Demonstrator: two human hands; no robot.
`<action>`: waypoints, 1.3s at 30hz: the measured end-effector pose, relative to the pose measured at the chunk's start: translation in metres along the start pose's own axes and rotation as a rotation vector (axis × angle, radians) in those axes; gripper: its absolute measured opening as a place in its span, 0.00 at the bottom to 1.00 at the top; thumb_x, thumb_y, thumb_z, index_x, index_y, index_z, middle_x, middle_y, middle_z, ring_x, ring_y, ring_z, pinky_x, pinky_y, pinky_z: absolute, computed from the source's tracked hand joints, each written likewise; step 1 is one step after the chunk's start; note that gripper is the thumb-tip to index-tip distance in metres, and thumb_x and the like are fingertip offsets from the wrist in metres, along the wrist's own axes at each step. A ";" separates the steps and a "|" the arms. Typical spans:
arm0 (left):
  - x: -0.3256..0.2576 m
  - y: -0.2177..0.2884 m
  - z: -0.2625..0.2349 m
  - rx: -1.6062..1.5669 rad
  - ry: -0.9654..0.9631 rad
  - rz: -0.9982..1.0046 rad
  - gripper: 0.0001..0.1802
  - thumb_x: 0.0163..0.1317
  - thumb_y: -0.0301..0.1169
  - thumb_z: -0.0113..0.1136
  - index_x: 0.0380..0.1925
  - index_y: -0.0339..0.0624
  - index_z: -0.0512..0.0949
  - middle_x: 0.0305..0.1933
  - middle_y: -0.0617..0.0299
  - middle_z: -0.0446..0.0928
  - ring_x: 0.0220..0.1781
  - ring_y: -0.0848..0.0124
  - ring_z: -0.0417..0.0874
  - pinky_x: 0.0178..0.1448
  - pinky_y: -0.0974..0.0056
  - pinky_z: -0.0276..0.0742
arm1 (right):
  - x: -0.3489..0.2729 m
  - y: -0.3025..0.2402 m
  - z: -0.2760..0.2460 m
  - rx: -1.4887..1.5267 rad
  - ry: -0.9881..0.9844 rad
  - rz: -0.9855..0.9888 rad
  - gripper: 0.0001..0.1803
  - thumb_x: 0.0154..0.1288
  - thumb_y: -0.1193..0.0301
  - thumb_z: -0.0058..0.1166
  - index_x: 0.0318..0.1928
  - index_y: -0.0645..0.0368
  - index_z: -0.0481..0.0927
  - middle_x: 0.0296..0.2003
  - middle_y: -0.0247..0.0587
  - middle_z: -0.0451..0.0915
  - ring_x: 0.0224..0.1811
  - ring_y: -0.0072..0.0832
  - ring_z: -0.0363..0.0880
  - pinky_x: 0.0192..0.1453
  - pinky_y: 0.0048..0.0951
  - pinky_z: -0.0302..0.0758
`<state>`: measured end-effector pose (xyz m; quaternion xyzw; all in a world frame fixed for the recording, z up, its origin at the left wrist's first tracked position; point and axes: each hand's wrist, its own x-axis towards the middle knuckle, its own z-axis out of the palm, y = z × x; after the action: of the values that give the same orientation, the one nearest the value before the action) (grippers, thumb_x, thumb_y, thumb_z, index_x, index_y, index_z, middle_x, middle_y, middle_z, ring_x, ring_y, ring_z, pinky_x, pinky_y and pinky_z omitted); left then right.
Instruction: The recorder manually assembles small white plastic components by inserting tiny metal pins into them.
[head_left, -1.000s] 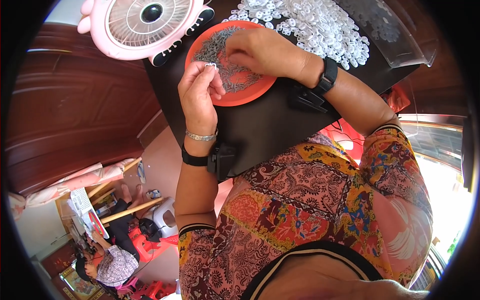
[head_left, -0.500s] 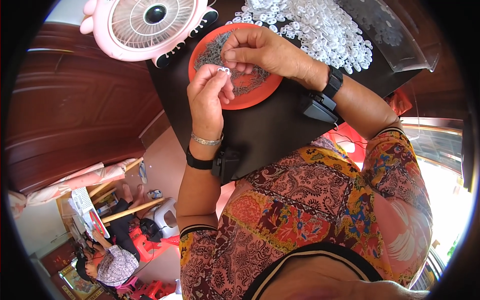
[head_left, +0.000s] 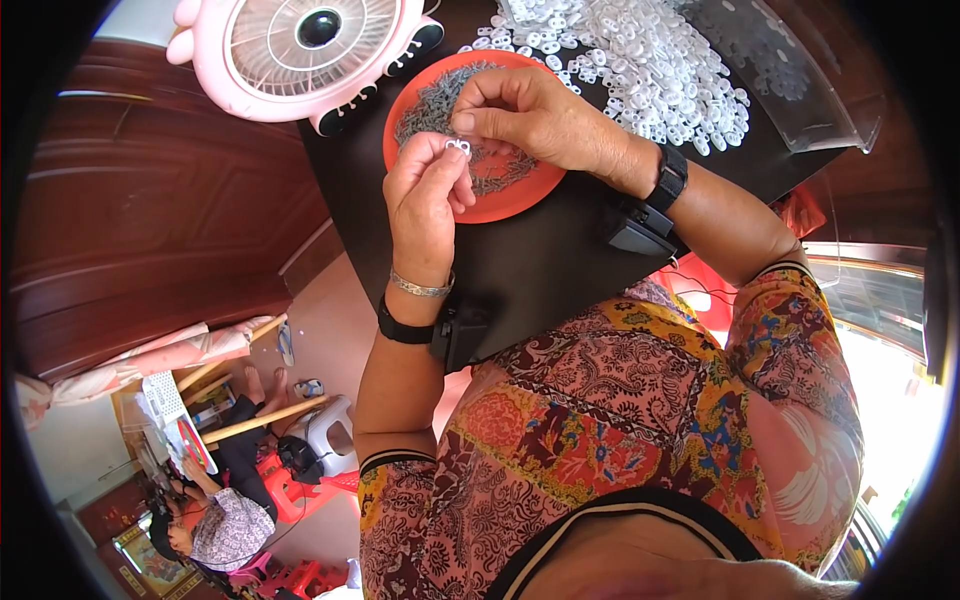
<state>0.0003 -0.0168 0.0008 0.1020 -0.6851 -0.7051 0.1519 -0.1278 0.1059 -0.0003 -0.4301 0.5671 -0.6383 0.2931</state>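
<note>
Pinched between thumb and forefinger of my left hand (head_left: 425, 200) is a small white plastic piece (head_left: 458, 146) with two holes. Just above and to its right, my right hand (head_left: 545, 118) is closed in a pinch. What its fingertips hold, if anything, is too small to make out. Both hands hover over an orange plate (head_left: 510, 208). Many small grey screw-like pieces (head_left: 425, 112) lie in that plate, partly hidden by my hands.
A heap of white two-holed pieces (head_left: 670, 75) spreads over the far side of the black table (head_left: 560, 265), beside a clear plastic tray (head_left: 800, 95). At far left stands a pink fan (head_left: 320, 30). Another person (head_left: 232, 530) sits at lower left.
The plate, fan and table sit slightly lower and further right in the picture. My hands keep nearly the same pose, with the white piece still held in the left.
</note>
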 end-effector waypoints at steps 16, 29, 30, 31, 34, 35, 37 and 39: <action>-0.004 0.000 0.005 0.058 0.043 0.026 0.08 0.64 0.30 0.48 0.29 0.39 0.71 0.21 0.68 0.68 0.20 0.81 0.68 0.24 0.77 0.60 | -0.004 -0.002 0.005 -0.059 -0.002 0.068 0.08 0.68 0.69 0.51 0.35 0.61 0.76 0.29 0.25 0.74 0.33 0.12 0.69 0.38 0.17 0.69; -0.006 0.000 0.010 0.216 0.097 0.124 0.07 0.64 0.29 0.50 0.28 0.39 0.70 0.20 0.69 0.66 0.19 0.82 0.66 0.22 0.76 0.59 | -0.006 0.000 0.009 -0.184 0.008 0.011 0.07 0.66 0.71 0.52 0.34 0.62 0.75 0.28 0.25 0.73 0.33 0.12 0.69 0.39 0.18 0.69; -0.006 0.001 0.011 0.181 0.109 0.106 0.08 0.64 0.28 0.51 0.27 0.38 0.71 0.19 0.70 0.66 0.19 0.83 0.65 0.22 0.75 0.59 | -0.005 0.000 0.010 -0.186 0.015 0.018 0.07 0.66 0.72 0.53 0.34 0.63 0.75 0.28 0.26 0.74 0.33 0.12 0.69 0.39 0.18 0.70; -0.005 0.003 0.011 0.145 0.121 0.087 0.08 0.64 0.27 0.51 0.26 0.36 0.71 0.18 0.70 0.66 0.19 0.83 0.64 0.22 0.74 0.59 | -0.006 -0.001 0.009 -0.191 0.025 0.017 0.07 0.66 0.72 0.53 0.34 0.63 0.75 0.28 0.26 0.74 0.33 0.12 0.69 0.39 0.18 0.70; -0.004 0.000 0.007 0.090 0.112 0.086 0.07 0.64 0.27 0.51 0.27 0.37 0.72 0.18 0.71 0.66 0.19 0.84 0.64 0.22 0.76 0.58 | -0.005 -0.006 0.006 -0.293 0.019 -0.088 0.07 0.65 0.71 0.54 0.36 0.63 0.77 0.29 0.29 0.77 0.34 0.13 0.72 0.39 0.20 0.72; -0.005 0.001 0.007 0.058 0.120 0.060 0.06 0.64 0.27 0.51 0.28 0.38 0.72 0.18 0.71 0.66 0.19 0.84 0.64 0.22 0.76 0.57 | -0.005 -0.010 0.002 -0.298 0.027 -0.088 0.07 0.65 0.71 0.54 0.36 0.63 0.77 0.29 0.29 0.77 0.34 0.13 0.72 0.39 0.20 0.72; -0.005 0.003 0.008 0.039 0.129 0.071 0.05 0.63 0.27 0.51 0.28 0.38 0.72 0.18 0.70 0.66 0.19 0.84 0.65 0.21 0.77 0.57 | -0.002 -0.015 -0.007 -0.425 0.136 -0.136 0.08 0.65 0.70 0.55 0.35 0.64 0.79 0.27 0.30 0.78 0.32 0.14 0.73 0.38 0.22 0.72; -0.004 0.003 0.006 0.029 0.129 0.066 0.06 0.63 0.27 0.51 0.28 0.38 0.71 0.19 0.70 0.66 0.19 0.83 0.65 0.21 0.77 0.57 | 0.004 -0.023 -0.028 -0.716 0.291 -0.222 0.09 0.61 0.67 0.57 0.35 0.61 0.80 0.24 0.39 0.79 0.28 0.22 0.77 0.36 0.24 0.74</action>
<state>0.0017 -0.0101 0.0033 0.1268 -0.6870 -0.6817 0.2172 -0.1515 0.1201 0.0236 -0.4689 0.7392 -0.4825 -0.0292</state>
